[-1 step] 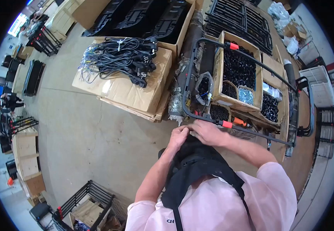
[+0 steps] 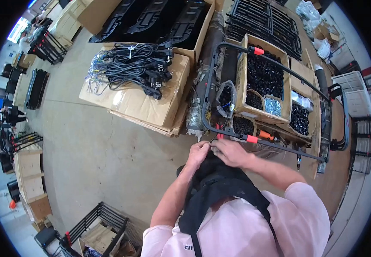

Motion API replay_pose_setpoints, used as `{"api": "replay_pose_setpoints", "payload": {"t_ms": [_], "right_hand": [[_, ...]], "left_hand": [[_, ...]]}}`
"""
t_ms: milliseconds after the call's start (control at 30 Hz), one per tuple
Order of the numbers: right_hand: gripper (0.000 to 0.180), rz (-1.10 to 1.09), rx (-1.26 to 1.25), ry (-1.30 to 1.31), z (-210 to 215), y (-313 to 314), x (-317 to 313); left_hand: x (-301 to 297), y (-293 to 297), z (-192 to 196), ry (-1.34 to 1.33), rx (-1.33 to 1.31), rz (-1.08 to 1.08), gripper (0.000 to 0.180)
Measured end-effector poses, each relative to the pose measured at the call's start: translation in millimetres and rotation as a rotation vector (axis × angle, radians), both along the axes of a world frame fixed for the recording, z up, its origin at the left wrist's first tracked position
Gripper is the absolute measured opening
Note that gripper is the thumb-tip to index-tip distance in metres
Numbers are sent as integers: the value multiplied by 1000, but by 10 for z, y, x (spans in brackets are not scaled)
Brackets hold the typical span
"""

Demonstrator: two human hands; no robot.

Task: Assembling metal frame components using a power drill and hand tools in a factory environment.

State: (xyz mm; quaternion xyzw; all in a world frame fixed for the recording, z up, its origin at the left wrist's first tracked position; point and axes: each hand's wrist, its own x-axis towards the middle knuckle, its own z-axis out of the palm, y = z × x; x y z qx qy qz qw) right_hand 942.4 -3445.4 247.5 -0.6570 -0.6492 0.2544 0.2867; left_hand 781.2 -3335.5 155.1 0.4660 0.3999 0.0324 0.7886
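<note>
My left hand [image 2: 198, 153] is closed in a pinch in front of my dark apron [image 2: 219, 184]. Right beside it is my right hand [image 2: 230, 153], its fingers bent and closed against the left fingertips. Between them is something small and dark that I cannot make out; the fingers cover most of it. Just beyond my hands runs the near bar of a black metal tube frame [image 2: 275, 146], fitted with red sleeves [image 2: 252, 138]. A small red item [image 2: 220, 132] lies by the frame's near corner, close to my fingertips.
Past the frame, a wooden box [image 2: 257, 113] holds black plastic parts [image 2: 264, 75] and silver screws [image 2: 272, 107]. An orange-handled tool [image 2: 266, 135] lies before it. To the left, bundled black power cables [image 2: 138, 64] rest on a cardboard box [image 2: 138, 105]. More black frames [image 2: 264, 25] lie behind.
My right hand has shifted slightly down and toward me, uncovering the small red item and a dark tip beside the fingers. My left hand stays almost in place.
</note>
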Motion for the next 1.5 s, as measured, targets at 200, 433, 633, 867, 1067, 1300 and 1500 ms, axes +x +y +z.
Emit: {"api": "replay_pose_setpoints", "payload": {"t_ms": [200, 433, 633, 867, 1067, 1300, 1500], "right_hand": [[64, -506, -517, -189, -1320, -90, 99], [36, -850, -675, -123, -2091, 439, 530], [22, -573, -763, 392, -2461, -344, 354], [62, -732, -778, 337, -539, -808, -400], [78, -691, -639, 272, -380, -791, -506], [79, -586, -684, 235, -214, -754, -409], [84, -483, -643, 199, -283, -785, -321]], "left_hand": [[52, 55, 6, 11, 31, -151, 29], [159, 86, 43, -47, -7, -279, 32], [305, -25, -11, -97, -95, -295, 32], [240, -31, 28, -45, -137, -199, 31], [328, -40, 138, -1, -45, -234, 30], [358, -59, 125, 93, 96, -289, 30], [365, -97, 58, 131, 221, -350, 30]]}}
